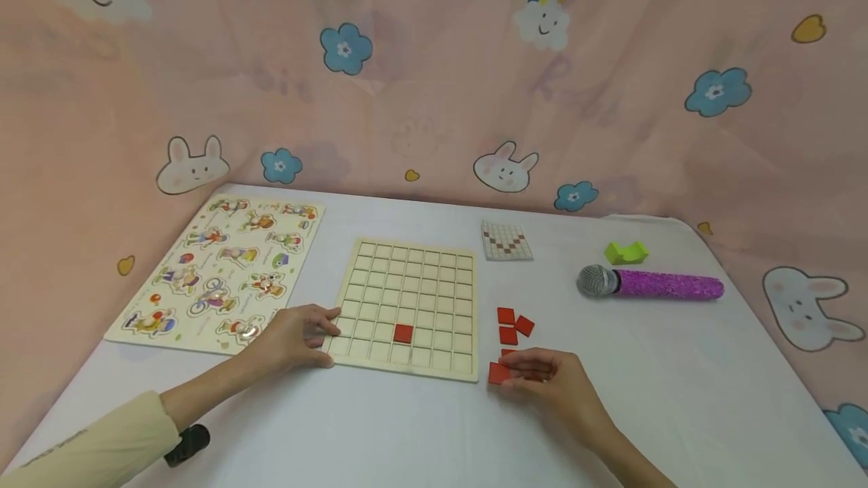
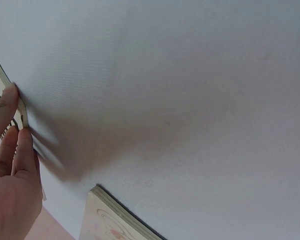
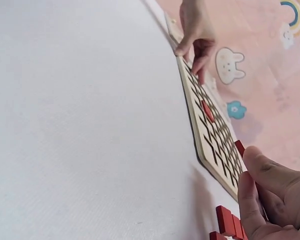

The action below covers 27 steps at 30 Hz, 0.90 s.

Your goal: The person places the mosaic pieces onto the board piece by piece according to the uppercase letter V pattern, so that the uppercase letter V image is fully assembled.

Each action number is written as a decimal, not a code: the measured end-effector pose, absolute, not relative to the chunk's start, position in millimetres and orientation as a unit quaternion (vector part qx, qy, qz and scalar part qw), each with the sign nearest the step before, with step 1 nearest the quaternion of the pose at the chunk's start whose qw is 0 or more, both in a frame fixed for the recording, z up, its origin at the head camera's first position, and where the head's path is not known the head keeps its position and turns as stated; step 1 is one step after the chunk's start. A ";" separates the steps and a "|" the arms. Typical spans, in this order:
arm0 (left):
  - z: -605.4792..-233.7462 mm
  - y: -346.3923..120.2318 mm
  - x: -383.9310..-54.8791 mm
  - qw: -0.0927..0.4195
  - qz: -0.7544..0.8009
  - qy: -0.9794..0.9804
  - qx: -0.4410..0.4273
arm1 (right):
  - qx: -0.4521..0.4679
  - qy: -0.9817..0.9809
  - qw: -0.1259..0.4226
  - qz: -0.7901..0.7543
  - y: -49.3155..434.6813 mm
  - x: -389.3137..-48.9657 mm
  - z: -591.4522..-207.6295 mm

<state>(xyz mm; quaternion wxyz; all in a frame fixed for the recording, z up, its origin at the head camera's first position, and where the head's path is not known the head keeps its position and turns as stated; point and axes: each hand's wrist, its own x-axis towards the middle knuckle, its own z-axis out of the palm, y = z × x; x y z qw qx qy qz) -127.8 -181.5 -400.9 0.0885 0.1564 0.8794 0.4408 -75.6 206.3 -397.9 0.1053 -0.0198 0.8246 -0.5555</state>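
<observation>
A pale wooden grid board [image 1: 414, 292] lies on the table, with one red square tile [image 1: 403, 333] in a cell of its lower part. My left hand [image 1: 294, 337] grips the board's near left corner, thumb at the near edge and fingers on the left side; the left wrist view shows the thumb [image 2: 5, 110] at that corner. Just right of the board, my right hand [image 1: 556, 386] pinches a red tile [image 1: 499, 373] between thumb and fingers. In the right wrist view this tile [image 3: 239, 147] sticks out past the fingertips. Several loose red tiles [image 1: 508, 335] lie beside that hand.
A picture puzzle board [image 1: 224, 269] lies at the left. Behind the tiles is a small pattern card [image 1: 506, 241]. A purple microphone [image 1: 667, 285] and a green curved block [image 1: 627, 253] lie at the right. A printed pink cloth [image 1: 407, 96] hangs behind the table.
</observation>
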 end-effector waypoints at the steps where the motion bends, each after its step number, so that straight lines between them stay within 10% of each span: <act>1: -401.4 -181.5 -127.7 0.089 0.441 0.879 0.156 | -0.020 0.824 0.104 -0.556 205.4 -77.7 -398.2; 27: -401.7 -180.9 -127.7 0.083 0.440 0.881 0.154 | -0.034 0.819 0.045 -0.571 147.5 -131.8 -405.7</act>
